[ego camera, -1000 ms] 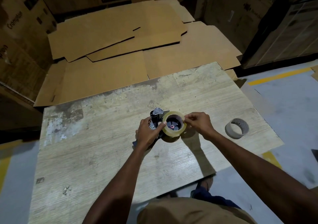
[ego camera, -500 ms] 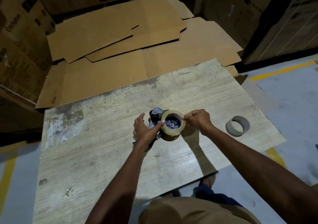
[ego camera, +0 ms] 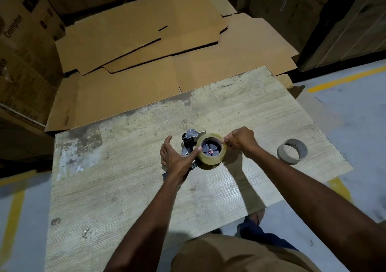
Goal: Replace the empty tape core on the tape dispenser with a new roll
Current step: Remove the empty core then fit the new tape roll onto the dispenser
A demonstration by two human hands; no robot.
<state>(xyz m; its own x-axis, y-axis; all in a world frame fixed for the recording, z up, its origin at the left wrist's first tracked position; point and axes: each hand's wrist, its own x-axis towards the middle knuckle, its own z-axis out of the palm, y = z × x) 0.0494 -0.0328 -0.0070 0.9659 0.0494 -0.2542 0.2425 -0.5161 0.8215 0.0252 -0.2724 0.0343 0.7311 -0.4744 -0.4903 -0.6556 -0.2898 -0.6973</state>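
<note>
A tape dispenser (ego camera: 189, 141) with a black roller and metal blade guard lies on its side on the worn wooden table (ego camera: 125, 188). A new roll of clear yellowish tape (ego camera: 211, 160) sits on the dispenser's black hub. My left hand (ego camera: 176, 160) presses down on the dispenser's handle, its thumb touching the roll's left rim. My right hand (ego camera: 240, 139) pinches the roll's upper right edge with its fingertips. The empty grey cardboard core (ego camera: 292, 151) stands on the table to the right, apart from both hands.
Flattened cardboard sheets (ego camera: 146, 41) lie stacked on the floor beyond the table. Printed cartons (ego camera: 23, 41) stand at the left, more boxes at the back right. Grey floor with yellow lines (ego camera: 344, 79) borders the table's right and left sides.
My left hand's fingers have spread off the dispenser while the thumb stays on the roll. The right hand keeps pinching the roll's edge. The camera has tilted slightly.
</note>
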